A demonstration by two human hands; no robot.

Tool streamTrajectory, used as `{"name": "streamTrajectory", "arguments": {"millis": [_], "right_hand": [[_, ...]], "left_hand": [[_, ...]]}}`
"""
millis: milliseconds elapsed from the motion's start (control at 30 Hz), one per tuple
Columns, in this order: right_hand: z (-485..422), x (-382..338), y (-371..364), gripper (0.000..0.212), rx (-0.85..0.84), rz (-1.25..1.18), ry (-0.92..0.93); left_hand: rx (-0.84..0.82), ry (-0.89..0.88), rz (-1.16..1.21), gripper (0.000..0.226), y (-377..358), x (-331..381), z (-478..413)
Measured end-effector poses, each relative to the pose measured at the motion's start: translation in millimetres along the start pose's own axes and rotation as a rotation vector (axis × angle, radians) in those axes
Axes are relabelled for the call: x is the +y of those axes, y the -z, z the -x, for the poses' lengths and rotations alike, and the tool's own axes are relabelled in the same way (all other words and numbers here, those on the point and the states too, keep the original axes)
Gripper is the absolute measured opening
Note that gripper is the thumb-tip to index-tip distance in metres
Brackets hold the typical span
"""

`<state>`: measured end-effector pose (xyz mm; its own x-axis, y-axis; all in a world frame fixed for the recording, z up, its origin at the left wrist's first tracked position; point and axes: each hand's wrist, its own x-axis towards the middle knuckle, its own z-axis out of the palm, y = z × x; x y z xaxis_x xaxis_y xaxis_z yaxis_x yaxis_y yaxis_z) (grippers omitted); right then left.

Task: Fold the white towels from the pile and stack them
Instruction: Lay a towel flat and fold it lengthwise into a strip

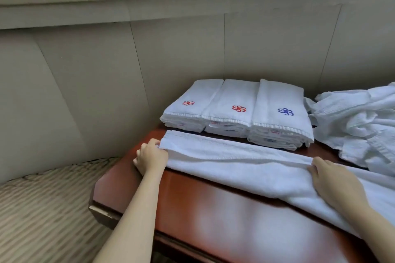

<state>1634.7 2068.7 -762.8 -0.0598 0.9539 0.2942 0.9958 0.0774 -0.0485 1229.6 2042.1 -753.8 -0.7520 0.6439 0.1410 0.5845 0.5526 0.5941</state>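
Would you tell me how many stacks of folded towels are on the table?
3, side by side at the back: left stack, marked red; middle stack, marked red; right stack, marked blue.

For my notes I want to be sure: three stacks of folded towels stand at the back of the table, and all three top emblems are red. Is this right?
Not fully. In the head view the left stack and the middle stack are marked red, but the right stack carries a blue emblem.
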Motion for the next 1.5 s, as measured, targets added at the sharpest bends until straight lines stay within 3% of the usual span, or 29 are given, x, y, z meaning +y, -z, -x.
{"name": "streamTrajectory", "arguments": {"millis": [67,233,700,800,900,1000,1133,1300,1500], "right_hand": [[-3,3,-3,0.021,0.003,0.015,0.008],[-4,2,-9,0.024,0.017,-0.050,-0.035],[3,4,11,0.026,0.001,-0.100,-0.035],[1,8,15,0.020,-0.039,-0.154,-0.091],[7,6,12,0.023,-0.047,-0.133,-0.139],[14,6,13,0.034,-0.082,-0.029,-0.179],[21,16,30,0.033,-0.226,-0.185,-0.106],[39,53,54,0.028,-0.331,-0.039,-0.137],[52,105,83,0.037,-0.333,0.152,-0.525]], "left_hand": [[-0.011,0.072,-0.023,0.024,-1,4,-6],[0.021,0.140,-0.074,0.033,-8,7,-14],[0.125,0.134,-0.154,0.031,5,-9,-2],[0.149,0.029,-0.230,0.025,7,-7,5],[0.106,-0.220,-0.350,0.030,6,6,18],[-0.106,-0.567,-0.309,0.046,-5,36,36],[-0.368,-0.834,-0.285,0.046,-35,76,76],[-0.321,-0.797,-0.313,0.029,-52,101,83],[-0.236,-0.635,-0.255,0.022,-65,116,76]]}}
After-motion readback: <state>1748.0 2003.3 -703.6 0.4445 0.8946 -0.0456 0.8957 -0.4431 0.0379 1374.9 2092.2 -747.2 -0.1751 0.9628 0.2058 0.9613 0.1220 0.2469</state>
